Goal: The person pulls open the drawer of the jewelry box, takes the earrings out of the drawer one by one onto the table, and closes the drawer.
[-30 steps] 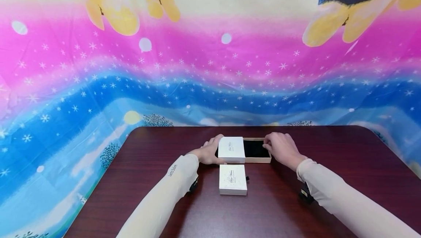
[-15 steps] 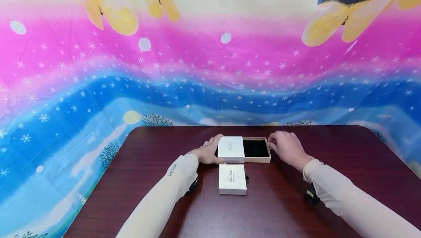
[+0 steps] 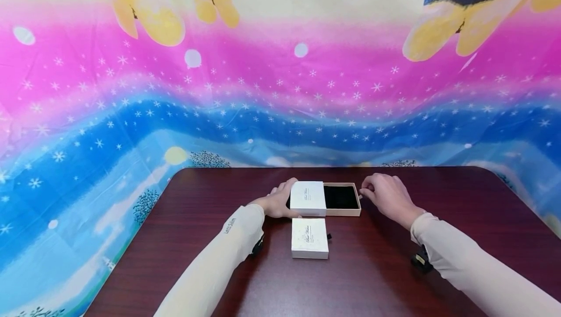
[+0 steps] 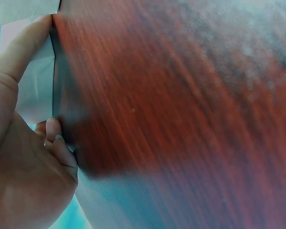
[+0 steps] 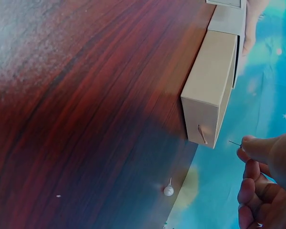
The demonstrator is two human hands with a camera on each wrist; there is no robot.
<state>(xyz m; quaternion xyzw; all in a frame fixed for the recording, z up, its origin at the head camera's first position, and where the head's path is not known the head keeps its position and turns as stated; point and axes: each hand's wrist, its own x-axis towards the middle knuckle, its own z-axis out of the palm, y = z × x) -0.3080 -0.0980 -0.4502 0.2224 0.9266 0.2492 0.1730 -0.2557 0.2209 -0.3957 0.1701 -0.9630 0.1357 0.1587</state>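
Observation:
A white sleeve box (image 3: 308, 199) lies near the table's far edge, its tan drawer (image 5: 207, 67) slid partly out to the right. Black padding (image 3: 341, 197) lines the drawer. My left hand (image 3: 278, 205) grips the sleeve's left end, thumb along the near side. Just right of the drawer's end, my right hand (image 3: 387, 199) pinches a small earring between thumb and fingertips; only its thin post (image 5: 234, 143) shows in the right wrist view. A pearl stud earring (image 5: 168, 191) lies on the table nearby.
A second white box (image 3: 309, 237) with a black tab (image 3: 329, 236) sits shut just in front of the first. All stand on a dark red-brown table (image 3: 377, 278). A printed cloth (image 3: 280, 88) hangs close behind the table's far edge.
My right hand has drawn back to the right, from over the drawer's right edge to just beyond it. My left hand and both boxes stay in place.

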